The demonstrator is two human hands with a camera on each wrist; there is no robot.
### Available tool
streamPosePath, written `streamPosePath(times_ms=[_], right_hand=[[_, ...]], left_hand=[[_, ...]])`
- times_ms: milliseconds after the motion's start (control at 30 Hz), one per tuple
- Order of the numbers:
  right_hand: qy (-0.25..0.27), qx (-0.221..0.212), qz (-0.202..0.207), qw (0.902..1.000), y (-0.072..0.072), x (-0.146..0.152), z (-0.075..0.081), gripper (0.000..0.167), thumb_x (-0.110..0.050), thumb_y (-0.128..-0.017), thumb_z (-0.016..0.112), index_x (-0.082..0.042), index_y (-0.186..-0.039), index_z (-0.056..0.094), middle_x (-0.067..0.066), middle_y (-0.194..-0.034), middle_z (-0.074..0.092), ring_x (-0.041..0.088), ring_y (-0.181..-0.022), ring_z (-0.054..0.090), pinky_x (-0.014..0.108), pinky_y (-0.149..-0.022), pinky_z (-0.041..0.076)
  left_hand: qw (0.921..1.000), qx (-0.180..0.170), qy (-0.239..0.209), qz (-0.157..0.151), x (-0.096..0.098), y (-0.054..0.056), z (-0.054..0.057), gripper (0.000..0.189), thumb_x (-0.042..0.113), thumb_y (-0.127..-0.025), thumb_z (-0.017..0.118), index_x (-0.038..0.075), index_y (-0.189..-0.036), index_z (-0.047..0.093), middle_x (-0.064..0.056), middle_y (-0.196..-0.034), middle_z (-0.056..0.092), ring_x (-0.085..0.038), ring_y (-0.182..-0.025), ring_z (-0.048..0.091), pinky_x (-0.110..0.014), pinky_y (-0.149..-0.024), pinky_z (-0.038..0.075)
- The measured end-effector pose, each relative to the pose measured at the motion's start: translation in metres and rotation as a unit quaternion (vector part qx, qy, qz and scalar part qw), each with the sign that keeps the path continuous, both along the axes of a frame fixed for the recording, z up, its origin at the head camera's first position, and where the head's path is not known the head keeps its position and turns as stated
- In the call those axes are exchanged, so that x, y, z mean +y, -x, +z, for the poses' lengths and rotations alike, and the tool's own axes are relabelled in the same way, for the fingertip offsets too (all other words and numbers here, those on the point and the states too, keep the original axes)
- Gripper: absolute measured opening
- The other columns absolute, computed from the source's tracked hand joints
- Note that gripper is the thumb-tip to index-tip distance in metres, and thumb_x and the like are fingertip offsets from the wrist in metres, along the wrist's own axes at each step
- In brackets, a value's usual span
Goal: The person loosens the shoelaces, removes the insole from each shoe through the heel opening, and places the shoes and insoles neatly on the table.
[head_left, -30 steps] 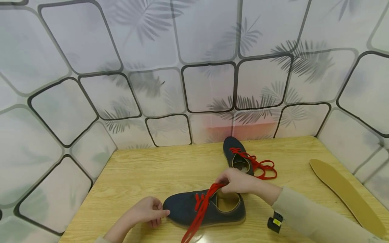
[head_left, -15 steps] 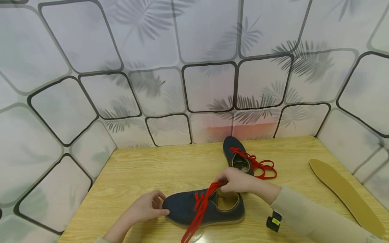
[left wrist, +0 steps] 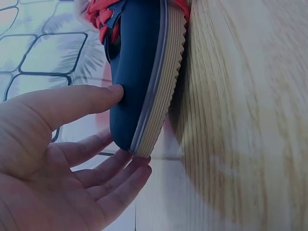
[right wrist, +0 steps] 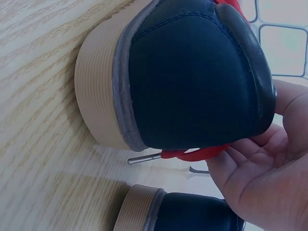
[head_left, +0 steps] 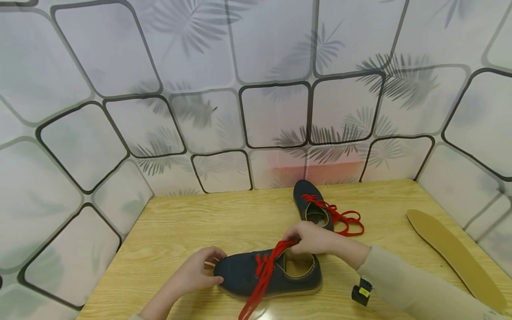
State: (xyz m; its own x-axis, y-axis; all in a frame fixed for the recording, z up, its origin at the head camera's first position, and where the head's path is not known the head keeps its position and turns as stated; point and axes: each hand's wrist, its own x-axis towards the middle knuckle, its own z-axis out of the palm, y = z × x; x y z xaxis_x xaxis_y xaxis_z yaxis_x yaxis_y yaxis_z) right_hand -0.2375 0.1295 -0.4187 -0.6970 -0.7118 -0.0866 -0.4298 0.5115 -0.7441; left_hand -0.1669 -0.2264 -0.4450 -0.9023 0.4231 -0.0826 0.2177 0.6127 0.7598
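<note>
A navy shoe point(head_left: 239, 272) with red laces lies sole down, toe to the left. My left hand point(head_left: 196, 272) holds its toe, thumb on the near side and fingers round the front and far side. In the left wrist view the thumb point(left wrist: 82, 103) touches the upper, and fingertips meet the toe end of the ribbed sole point(left wrist: 161, 91). My right hand point(head_left: 310, 238) grips the red shoelaces point(head_left: 266, 282) above the tongue; their ends trail across the near side. A metal lace tip point(right wrist: 144, 159) shows behind the heel point(right wrist: 192, 82) in the right wrist view.
A second navy shoe point(head_left: 306, 190) stands farther back, just beyond my right hand, its red laces point(head_left: 352, 222) looped to its right. A tan insole point(head_left: 452, 253) lies at the right of the wooden table point(head_left: 192, 226). Patterned cloth point(head_left: 276, 115) encloses the back and sides.
My left fingers have uncurled from beside the toe and spread up round its far side, the thumb staying on the toe. The shoe and my right hand have hardly moved.
</note>
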Motion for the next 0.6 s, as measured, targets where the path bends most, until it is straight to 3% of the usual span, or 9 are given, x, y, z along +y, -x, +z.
streamPosePath(times_ms=[200, 500, 600], right_hand=[[0.016, 0.016, 0.019, 0.9996, 0.003, 0.005, 0.004, 0.025, -0.006, -0.089, 0.074, -0.004, -0.113, 0.08, 0.001, -0.1, 0.081, 0.001, -0.088, 0.07, 0.019, -0.08, 0.057], [0.059, -0.012, -0.003, 0.9982, 0.01, 0.01, 0.023, 0.027, -0.003, -0.099, 0.071, 0.005, -0.125, 0.073, 0.022, -0.12, 0.076, 0.023, -0.106, 0.075, 0.026, -0.091, 0.064], [0.07, -0.009, -0.006, 0.9975, 0.01, 0.01, 0.03, 0.024, -0.004, -0.1, 0.07, 0.004, -0.123, 0.073, 0.022, -0.119, 0.076, 0.024, -0.105, 0.075, 0.026, -0.09, 0.064]], left_hand=[[1.0, -0.003, -0.003, 0.003, 0.0, -0.002, -0.001, 0.051, 0.009, -0.08, 0.093, 0.003, -0.124, 0.067, -0.014, -0.124, 0.069, -0.03, -0.112, 0.067, -0.033, -0.09, 0.061], [0.9998, -0.007, -0.014, 0.013, 0.0, -0.002, -0.003, 0.052, 0.007, -0.079, 0.094, 0.003, -0.124, 0.067, -0.014, -0.123, 0.069, -0.03, -0.113, 0.066, -0.035, -0.091, 0.061], [0.9997, -0.007, -0.017, 0.015, 0.0, -0.002, -0.003, 0.053, 0.007, -0.079, 0.094, 0.002, -0.124, 0.067, -0.014, -0.123, 0.069, -0.03, -0.113, 0.067, -0.035, -0.091, 0.062]])
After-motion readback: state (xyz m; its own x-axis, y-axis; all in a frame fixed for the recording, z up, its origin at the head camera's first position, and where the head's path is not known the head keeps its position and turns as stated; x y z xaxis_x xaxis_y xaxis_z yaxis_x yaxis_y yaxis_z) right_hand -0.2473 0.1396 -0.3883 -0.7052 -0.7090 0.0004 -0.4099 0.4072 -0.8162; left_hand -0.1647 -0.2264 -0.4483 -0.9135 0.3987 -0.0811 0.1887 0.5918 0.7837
